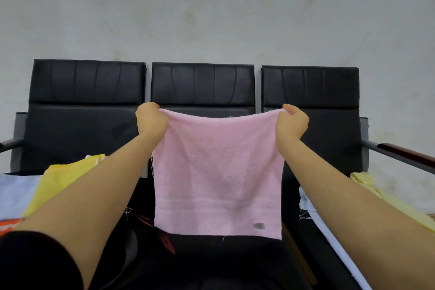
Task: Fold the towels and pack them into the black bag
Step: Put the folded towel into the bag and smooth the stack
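I hold the hanging towel up between my left hand and right hand, before the middle seat of the bench. More towels lie at my left and right, and the bag sits below.

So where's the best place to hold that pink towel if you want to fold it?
Probably just as it is held now: by its two top corners, from above. The left hand pinches one corner and the right hand the other, so the pink towel hangs flat, its bottom edge free to swing up. A grip at mid-edge would likely let it bunch.
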`<state>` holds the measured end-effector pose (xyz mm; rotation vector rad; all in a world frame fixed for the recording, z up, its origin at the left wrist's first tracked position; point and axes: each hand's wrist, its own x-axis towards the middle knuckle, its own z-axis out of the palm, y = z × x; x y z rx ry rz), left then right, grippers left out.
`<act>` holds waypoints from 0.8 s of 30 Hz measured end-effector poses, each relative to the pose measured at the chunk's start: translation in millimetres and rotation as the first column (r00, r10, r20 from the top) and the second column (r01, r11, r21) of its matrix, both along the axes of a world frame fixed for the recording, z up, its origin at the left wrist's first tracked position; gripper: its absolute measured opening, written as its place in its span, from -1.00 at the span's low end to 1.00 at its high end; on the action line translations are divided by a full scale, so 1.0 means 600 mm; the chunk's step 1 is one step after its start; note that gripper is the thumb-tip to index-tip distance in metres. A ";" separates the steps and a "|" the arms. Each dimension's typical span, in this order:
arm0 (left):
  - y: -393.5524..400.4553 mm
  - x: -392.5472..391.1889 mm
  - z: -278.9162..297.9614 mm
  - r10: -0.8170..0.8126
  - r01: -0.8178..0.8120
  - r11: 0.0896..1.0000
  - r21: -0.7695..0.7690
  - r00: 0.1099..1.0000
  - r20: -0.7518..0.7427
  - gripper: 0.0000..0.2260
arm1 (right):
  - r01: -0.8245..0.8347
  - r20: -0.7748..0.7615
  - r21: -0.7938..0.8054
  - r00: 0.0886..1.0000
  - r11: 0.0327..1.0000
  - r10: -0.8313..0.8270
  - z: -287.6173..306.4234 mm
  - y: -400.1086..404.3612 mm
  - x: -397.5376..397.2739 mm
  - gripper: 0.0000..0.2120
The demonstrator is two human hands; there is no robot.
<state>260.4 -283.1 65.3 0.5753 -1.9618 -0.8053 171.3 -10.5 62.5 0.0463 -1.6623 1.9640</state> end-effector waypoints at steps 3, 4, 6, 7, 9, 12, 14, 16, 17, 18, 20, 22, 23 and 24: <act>0.007 0.004 -0.002 0.073 -0.070 0.997 -0.035 0.995 0.062 -0.78 | 0.068 0.017 0.171 0.997 0.983 -0.072 -0.003 -0.002 -0.009 -0.55; 0.009 0.007 -0.003 0.103 -0.097 0.993 -0.063 0.991 0.089 -0.80 | 0.100 0.011 0.269 0.994 0.958 -0.107 -0.005 -0.003 -0.012 -0.56; 0.010 0.011 -0.007 0.151 -0.135 0.983 -0.123 0.979 0.137 -0.83 | 0.157 -0.036 0.473 0.987 0.867 -0.159 -0.010 0.000 -0.015 -0.64; 0.009 0.013 -0.008 0.171 -0.147 0.977 -0.152 0.972 0.161 -0.83 | 0.186 -0.070 0.558 0.982 0.809 -0.177 -0.013 0.003 -0.017 -0.69; 0.010 0.018 -0.010 0.213 -0.169 0.963 -0.209 0.954 0.210 -0.84 | 0.248 -0.131 0.684 0.967 0.686 -0.219 -0.016 0.012 -0.018 -0.76; 0.011 0.024 -0.012 0.280 -0.207 0.937 -0.282 0.928 0.248 -0.84 | 0.355 -0.215 0.763 0.927 0.541 -0.307 -0.017 0.019 -0.014 -0.83; 0.010 0.025 -0.015 0.313 -0.221 0.916 -0.334 0.915 0.255 -0.85 | 0.421 -0.283 0.759 0.900 0.497 -0.330 -0.019 0.018 -0.013 -0.85; 0.008 0.028 -0.018 0.346 -0.234 0.888 -0.396 0.907 0.239 -0.87 | 0.452 -0.330 0.762 0.887 0.464 -0.323 -0.021 0.018 -0.015 -0.85; 0.007 0.030 -0.019 0.360 -0.241 0.874 -0.421 0.904 0.230 -0.88 | 0.459 -0.342 0.770 0.883 0.444 -0.321 -0.021 0.019 -0.016 -0.86; 0.006 0.033 -0.019 0.369 -0.245 0.865 -0.438 0.902 0.225 -0.88 | 0.463 -0.349 0.778 0.881 0.425 -0.320 -0.021 0.020 -0.017 -0.86; 0.005 0.038 -0.019 0.385 -0.248 0.851 -0.463 0.895 0.227 -0.88 | 0.460 -0.348 0.789 0.881 0.407 -0.321 -0.021 0.021 -0.017 -0.87; 0.005 0.042 -0.018 0.402 -0.255 0.840 -0.479 0.886 0.232 -0.90 | 0.452 -0.340 0.794 0.885 0.408 -0.318 -0.021 0.020 -0.017 -0.87; 0.006 0.044 -0.017 0.411 -0.261 0.834 -0.487 0.881 0.233 -0.92 | 0.444 -0.335 0.793 0.889 0.416 -0.311 -0.021 0.019 -0.017 -0.88; 0.007 0.046 -0.016 0.421 -0.265 0.827 -0.496 0.876 0.235 -0.94 | 0.432 -0.326 0.790 0.897 0.435 -0.297 -0.021 0.018 -0.016 -0.88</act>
